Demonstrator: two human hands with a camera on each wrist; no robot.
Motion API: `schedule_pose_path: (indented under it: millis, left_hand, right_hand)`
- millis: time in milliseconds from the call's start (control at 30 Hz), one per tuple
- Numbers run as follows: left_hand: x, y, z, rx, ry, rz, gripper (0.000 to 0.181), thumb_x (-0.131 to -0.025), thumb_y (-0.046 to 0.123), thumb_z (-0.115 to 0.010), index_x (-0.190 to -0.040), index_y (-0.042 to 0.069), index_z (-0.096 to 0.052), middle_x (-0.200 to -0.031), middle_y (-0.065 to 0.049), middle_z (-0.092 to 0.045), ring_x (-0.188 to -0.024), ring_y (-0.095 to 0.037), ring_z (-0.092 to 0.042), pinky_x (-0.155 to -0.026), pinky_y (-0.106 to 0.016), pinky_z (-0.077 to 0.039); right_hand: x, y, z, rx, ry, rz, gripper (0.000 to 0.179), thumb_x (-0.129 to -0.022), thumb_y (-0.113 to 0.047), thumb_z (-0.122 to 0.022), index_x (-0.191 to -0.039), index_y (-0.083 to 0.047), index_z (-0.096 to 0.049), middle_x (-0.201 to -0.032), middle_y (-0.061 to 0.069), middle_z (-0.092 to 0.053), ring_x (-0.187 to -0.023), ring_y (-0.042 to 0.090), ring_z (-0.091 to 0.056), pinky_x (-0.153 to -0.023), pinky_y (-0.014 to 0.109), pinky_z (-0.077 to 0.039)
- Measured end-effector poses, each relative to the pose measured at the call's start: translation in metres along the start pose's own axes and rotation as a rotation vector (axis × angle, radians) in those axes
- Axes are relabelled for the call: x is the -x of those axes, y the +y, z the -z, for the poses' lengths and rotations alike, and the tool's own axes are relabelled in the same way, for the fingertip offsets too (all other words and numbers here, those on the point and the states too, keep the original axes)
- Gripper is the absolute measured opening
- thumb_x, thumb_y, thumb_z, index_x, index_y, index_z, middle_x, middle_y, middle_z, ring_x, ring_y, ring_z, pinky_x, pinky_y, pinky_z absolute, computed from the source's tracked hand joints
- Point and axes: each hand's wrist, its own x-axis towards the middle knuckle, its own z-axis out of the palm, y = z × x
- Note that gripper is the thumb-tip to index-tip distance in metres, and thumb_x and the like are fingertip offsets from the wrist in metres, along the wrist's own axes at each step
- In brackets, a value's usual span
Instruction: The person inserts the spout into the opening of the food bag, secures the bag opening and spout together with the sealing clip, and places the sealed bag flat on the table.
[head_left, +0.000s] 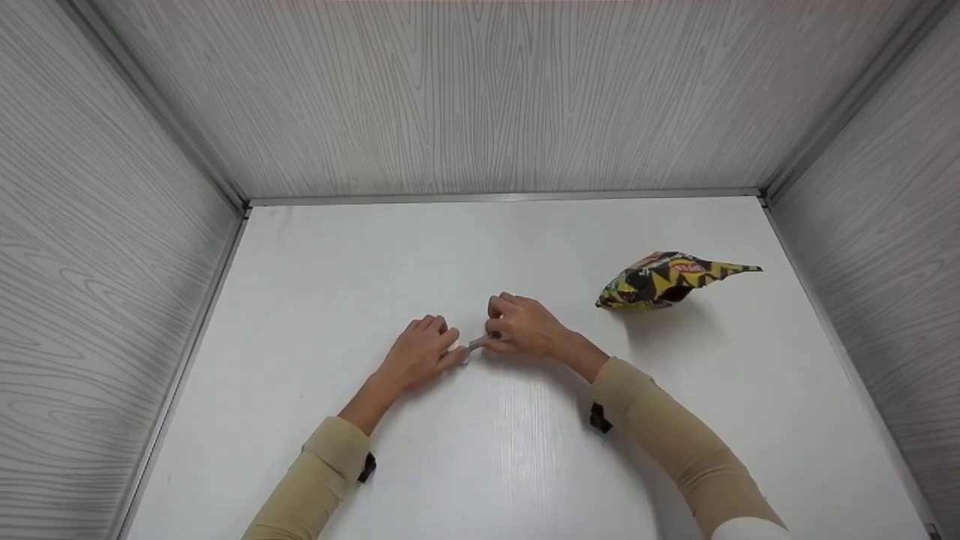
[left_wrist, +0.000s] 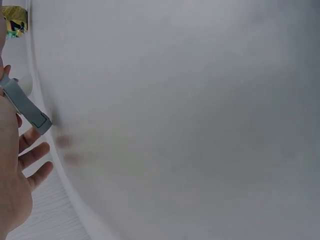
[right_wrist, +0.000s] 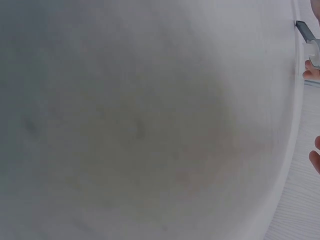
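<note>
Head view: left hand (head_left: 420, 354) and right hand (head_left: 529, 328) pinch a small grey clip (head_left: 477, 344) between them, over the table (head_left: 420, 255).
Partly hidden there, its long arm shows in the left wrist view; the right wrist view crops it. Only the head view has the patterned packet (head_left: 646, 286) whole, far right.

Faint glare on tabletop (head_left: 525, 450); soft shadows; wrist views hazy.

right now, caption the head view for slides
Left hand and right hand handle a slim grey piece left of a patterned yellow-and-black bag
</note>
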Motion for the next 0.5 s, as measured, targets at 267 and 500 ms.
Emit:
schedule_pose_path:
  millis: [267, 500]
  left_hand:
    - [0.0007, 0.0011, 0.0011, 0.011, -0.037, 0.035, 0.037, -0.111, 0.044, -0.049, -0.103, 0.009, -0.060, -0.101, -0.012, -0.063, -0.097, -0.029, -0.061, -0.098, -0.051, -0.055]
    - [0.0005, 0.0005, 0.0009, -0.016, -0.020, 0.035, 0.036, -0.110, 0.042, -0.051, -0.101, 0.008, -0.059, -0.100, -0.013, -0.063, -0.097, -0.031, -0.062, -0.096, -0.052, -0.056]
  right_hand:
    - [-0.0006, -0.0012, -0.0009, 0.000, 0.022, -0.001, 0.034, -0.100, -0.047, -0.070, -0.084, -0.017, -0.076, -0.097, 0.003, -0.063, -0.081, 0.017, -0.056, -0.069, 0.030, -0.052]
    - [-0.0016, -0.0023, -0.0003, 0.009, 0.035, 0.000, 0.036, -0.100, -0.047, -0.070, -0.080, -0.018, -0.074, -0.093, 0.002, -0.059, -0.078, 0.016, -0.051, -0.067, 0.029, -0.050]
